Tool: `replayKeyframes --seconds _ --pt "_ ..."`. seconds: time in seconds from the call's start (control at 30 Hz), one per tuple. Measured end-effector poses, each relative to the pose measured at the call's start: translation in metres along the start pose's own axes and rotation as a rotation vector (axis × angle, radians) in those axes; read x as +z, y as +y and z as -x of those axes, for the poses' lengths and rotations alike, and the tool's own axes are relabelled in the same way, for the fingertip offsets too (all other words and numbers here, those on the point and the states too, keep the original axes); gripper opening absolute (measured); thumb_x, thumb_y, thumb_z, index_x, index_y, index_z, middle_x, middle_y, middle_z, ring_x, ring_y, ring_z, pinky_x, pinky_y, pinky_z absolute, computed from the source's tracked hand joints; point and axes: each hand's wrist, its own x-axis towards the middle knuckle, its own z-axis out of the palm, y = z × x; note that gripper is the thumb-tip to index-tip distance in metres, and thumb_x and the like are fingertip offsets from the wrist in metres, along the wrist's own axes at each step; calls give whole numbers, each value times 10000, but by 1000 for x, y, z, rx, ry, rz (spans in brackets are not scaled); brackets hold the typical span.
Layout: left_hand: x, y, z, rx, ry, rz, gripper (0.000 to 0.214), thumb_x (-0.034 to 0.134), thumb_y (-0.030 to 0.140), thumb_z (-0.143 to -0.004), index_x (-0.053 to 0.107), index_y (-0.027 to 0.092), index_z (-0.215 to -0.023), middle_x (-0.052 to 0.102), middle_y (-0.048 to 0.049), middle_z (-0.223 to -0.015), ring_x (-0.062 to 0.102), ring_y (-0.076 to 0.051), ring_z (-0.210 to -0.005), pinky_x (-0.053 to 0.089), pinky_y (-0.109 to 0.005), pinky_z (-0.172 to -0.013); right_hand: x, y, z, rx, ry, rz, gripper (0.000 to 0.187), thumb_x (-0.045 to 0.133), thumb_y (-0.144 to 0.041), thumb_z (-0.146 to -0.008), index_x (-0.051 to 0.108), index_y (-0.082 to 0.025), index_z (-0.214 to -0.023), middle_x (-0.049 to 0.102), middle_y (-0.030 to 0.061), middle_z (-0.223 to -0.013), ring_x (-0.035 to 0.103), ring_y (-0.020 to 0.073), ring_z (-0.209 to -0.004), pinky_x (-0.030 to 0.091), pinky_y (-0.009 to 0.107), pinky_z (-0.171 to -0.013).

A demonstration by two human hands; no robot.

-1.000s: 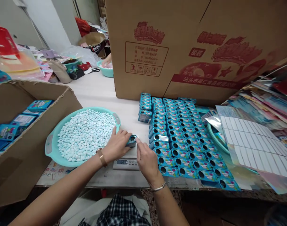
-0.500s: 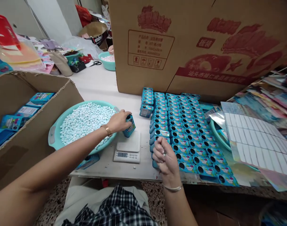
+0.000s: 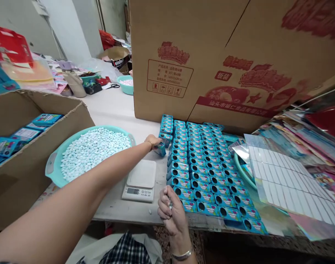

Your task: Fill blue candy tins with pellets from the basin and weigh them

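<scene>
My left hand (image 3: 153, 141) grips a small blue candy tin (image 3: 160, 149) at the near end of the leftmost row of tins (image 3: 166, 126). Closed with its palm side up, my right hand (image 3: 170, 211) has a few pale candies (image 3: 171, 205) showing between its fingers, beside the near corner of the tin rows. Between my arms sits a white digital scale (image 3: 141, 174) with a bare platform. To its left, a turquoise basin (image 3: 54, 170) is filled with pale blue-white candies (image 3: 93, 152). Packed rows of blue tins (image 3: 206, 176), each with a dark round hole on top, stand on the right.
A large printed carton (image 3: 184, 99) stands behind the tins. At left, an open cardboard box (image 3: 70, 113) contains more tins. Sticker sheets (image 3: 291, 176) overlap another turquoise basin (image 3: 243, 172) on the right. One loose candy (image 3: 150, 212) lies near the table's front edge.
My left hand has lifted the tin off the scale and carried it forward and right to the leftmost row. My right hand stays closed near the tins. The camera view has shifted.
</scene>
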Motion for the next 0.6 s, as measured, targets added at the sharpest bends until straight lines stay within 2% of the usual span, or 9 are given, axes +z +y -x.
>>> replayKeyframes --seconds 0.07,0.13,0.23,0.3,0.37,0.43,0.5,0.57,0.6 --pt "12 3 0 -24 -22 141 328 568 351 -916 571 138 -1165 615 -88 -1127 627 -186 -943 550 -383 -800 -3 4 2 -1 29 -2 269 721 -369 -788 540 -173 -816 380 -108 -567 166 -15 -367 124 118 -331" --pt "18 6 4 -20 -28 262 350 569 348 -916 554 145 -1201 595 -97 -1175 615 -204 -992 542 -406 -834 -5 9 5 4 46 3 263 724 -362 -787 550 -168 -824 391 -105 -568 174 -15 -366 124 117 -329" --pt "14 3 21 17 -25 385 356 554 360 -922 550 142 -1203 594 -101 -1176 617 -201 -982 543 -394 -819 -6 11 10 23 45 -7 248 723 -343 -789 551 -168 -822 387 -108 -559 168 -15 -360 118 116 -324" --pt "4 -10 44 73 -23 433 387 527 380 -933 528 125 -1224 589 -112 -1185 619 -182 -963 539 -339 -787 -5 7 12 18 35 -34 225 711 -325 -801 551 -169 -829 376 -112 -551 166 -11 -356 118 116 -320" --pt "-8 -35 77 161 -41 460 423 546 390 -918 510 124 -1244 599 -108 -1170 622 -158 -927 522 -277 -749 -5 -2 14 -2 15 -85 188 684 -299 -826 548 -170 -837 368 -113 -549 174 -6 -355 131 118 -318" --pt "-15 -72 117 295 -107 425 401 643 359 -850 561 159 -1188 645 -63 -1052 626 -148 -844 503 -262 -717 -4 -13 15 -32 -15 -143 145 637 -274 -862 539 -169 -840 369 -110 -558 195 -2 -357 156 119 -321" --pt "-14 -115 156 608 -185 90 277 643 330 -835 623 163 -1055 654 -42 -908 605 -152 -764 484 -279 -703 -1 -23 15 -68 -52 -179 124 585 -263 -897 528 -169 -840 383 -102 -575 226 3 -360 176 121 -324" --pt "0 -157 184 780 -207 -240 258 606 287 -849 606 196 -1090 642 -47 -966 604 -177 -811 483 -315 -751 3 -30 13 -104 -81 -196 125 542 -262 -922 519 -170 -842 396 -92 -591 264 7 -366 191 122 -328" --pt "11 -175 192 824 -207 -376 259 580 267 -861 592 206 -1112 631 -58 -1003 602 -197 -855 485 -326 -755 6 -32 11 -113 -91 -204 129 526 -261 -930 514 -171 -839 399 -89 -595 282 9 -370 197 122 -330"
